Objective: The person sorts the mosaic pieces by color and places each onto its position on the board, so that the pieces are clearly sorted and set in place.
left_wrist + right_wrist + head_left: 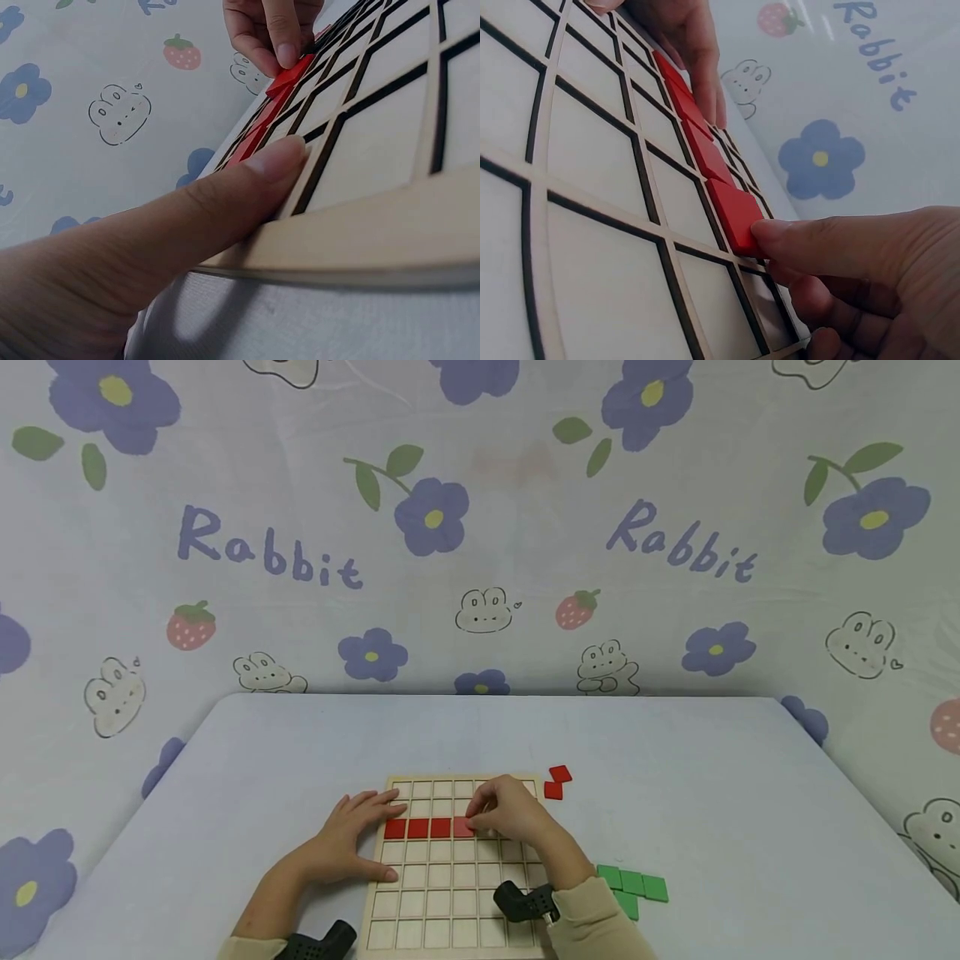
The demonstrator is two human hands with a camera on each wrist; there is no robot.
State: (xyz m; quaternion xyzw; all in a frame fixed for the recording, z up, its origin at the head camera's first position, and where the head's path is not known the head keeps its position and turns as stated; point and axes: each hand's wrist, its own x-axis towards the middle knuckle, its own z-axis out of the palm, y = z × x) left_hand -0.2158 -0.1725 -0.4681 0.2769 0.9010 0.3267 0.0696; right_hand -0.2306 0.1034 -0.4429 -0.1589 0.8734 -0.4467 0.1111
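A wooden grid board (415, 904) with square cells lies on the table. Several red square tiles (417, 828) fill a row from its left edge. My right hand (512, 810) pinches one more red tile (735, 215) by its edge, between thumb and fingers. In the right wrist view that tile sits slightly tilted over a cell at the end of the red row. My left hand (351, 837) rests on the board's left edge with fingers spread. Its thumb (225, 195) presses the wooden frame in the left wrist view.
Two loose red tiles (553, 790) lie beyond the board's upper right corner. Several green tiles (632, 883) lie to the right of the board, beside my right sleeve. A patterned cloth (480, 560) hangs behind the white table (750, 827).
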